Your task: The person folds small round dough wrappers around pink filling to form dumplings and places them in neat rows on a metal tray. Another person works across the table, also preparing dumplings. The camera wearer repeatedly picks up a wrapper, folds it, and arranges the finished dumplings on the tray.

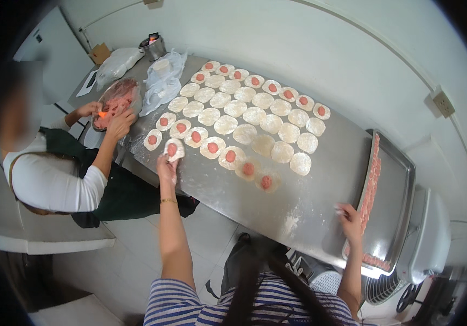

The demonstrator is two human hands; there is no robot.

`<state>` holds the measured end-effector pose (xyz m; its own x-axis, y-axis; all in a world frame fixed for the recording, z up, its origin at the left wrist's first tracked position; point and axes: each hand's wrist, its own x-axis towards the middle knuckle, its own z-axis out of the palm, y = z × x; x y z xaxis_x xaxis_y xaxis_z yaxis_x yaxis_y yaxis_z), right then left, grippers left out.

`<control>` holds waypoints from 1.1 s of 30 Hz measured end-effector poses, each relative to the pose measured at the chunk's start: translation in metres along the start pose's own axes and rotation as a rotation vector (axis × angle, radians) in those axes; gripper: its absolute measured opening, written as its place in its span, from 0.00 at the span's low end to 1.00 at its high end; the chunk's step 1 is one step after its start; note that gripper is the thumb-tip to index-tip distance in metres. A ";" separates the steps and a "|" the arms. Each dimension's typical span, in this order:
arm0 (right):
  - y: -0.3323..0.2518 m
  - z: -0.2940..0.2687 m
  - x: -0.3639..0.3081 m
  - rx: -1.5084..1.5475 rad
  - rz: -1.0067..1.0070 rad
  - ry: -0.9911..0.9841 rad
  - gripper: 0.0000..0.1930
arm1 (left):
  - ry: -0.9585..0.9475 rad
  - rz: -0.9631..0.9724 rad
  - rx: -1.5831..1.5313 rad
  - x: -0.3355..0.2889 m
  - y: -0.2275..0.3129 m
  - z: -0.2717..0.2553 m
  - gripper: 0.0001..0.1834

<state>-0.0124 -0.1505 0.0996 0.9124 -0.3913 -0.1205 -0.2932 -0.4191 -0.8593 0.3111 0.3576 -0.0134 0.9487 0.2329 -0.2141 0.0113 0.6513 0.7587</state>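
1. The left hand's [167, 168] fingers are closed on the edge of a floured dough disc [174, 150], which they hold out over the near left edge of the table, a pink dab of filling facing up
2. The right hand [350, 218] is well apart, just beside the tray, its fingers curled; the blur hides whether they grip anything, so I cannot tell
3. Just beyond the left fingers and running off to their right, the near row of discs [213, 147] bears filling throughout
4. Farther beyond the left fingers, the bare discs [235, 108] fill the middle rows of the steel table [320, 193], with a back row of filled discs [272, 87] behind them
5. As I judge it, the outer rows have been dabbed and the larger middle share has not
6. By the right fingers, the metal tray [388, 201] carries pale pink pieces [372, 182] along its left and near sides; the rest of its floor looks unfilled
7. Left of the left fingers, a co-worker [54, 187] has both hands at a bowl [138, 93] of pink filling
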 end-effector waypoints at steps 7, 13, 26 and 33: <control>-0.051 0.129 0.016 0.794 0.275 -0.256 0.16 | -0.501 -0.563 -0.056 -0.175 -0.042 0.115 0.24; -0.006 0.143 -0.011 0.996 0.380 0.006 0.08 | -0.629 -0.727 0.174 -0.264 -0.107 0.133 0.19; 0.065 0.147 -0.060 0.491 0.192 0.274 0.15 | -0.941 -0.277 0.975 -0.283 -0.181 0.100 0.15; 0.046 0.142 -0.060 0.179 0.122 0.295 0.11 | -0.943 -0.331 0.938 -0.289 -0.174 0.109 0.14</control>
<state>-0.0396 -0.0302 -0.0032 0.7444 -0.6599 -0.1019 -0.3168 -0.2147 -0.9239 0.0695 0.0977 -0.0166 0.7092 -0.6572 -0.2551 0.1274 -0.2364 0.9633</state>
